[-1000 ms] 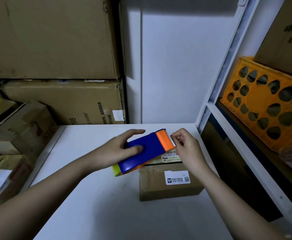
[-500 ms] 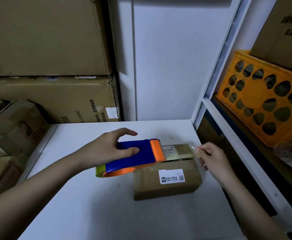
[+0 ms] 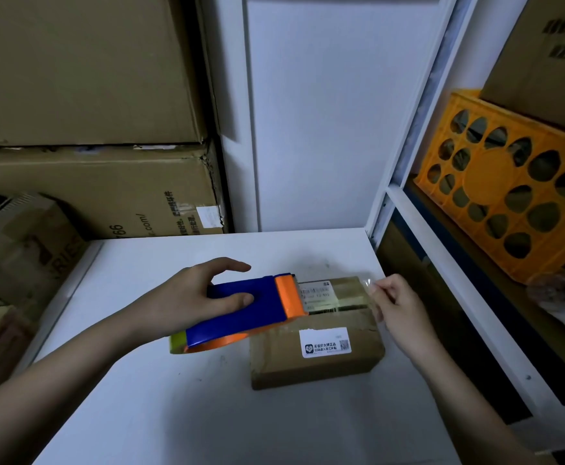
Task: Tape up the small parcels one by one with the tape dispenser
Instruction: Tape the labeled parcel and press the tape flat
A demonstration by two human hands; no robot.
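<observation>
Parcel [image 3: 314, 344] sat flat on the white table [image 3: 180, 414], over toward the right edge, label facing whoever was taping. Going left to right: stacked cartons [image 3: 89, 135] crowded the left and back of the table, so that side was pretty much walled in.

Left hand [image 3: 187, 297] was wrapped around the dispenser [image 3: 244, 310], thumb on the near side, fingers arched over the top. It held the blue body just left of the parcel, orange mouth at the parcel's left top edge. My read: it was kept low and level like that so the tape [image 3: 334, 293] would lie straight along the top seam instead of twisting.

The tape itself ran clear across the top of the parcel from the orange mouth to the right hand [image 3: 395, 303], which pinched the loose end just past the parcel's right edge. Couldn't tell if the strip was stuck down yet or just floating above the cardboard. Looked like the point of that pinch was to keep it taut and get enough overhang to fold down the right side.

Room-wise, right side was tight. The shelf frame [image 3: 418, 229] stood close beside the parcel, with an orange crate [image 3: 509, 182] up on it, so the right hand didn't have much room to pull further. Plenty of bare table in front of the parcel though, and some to the left for drawing the dispenser back.
</observation>
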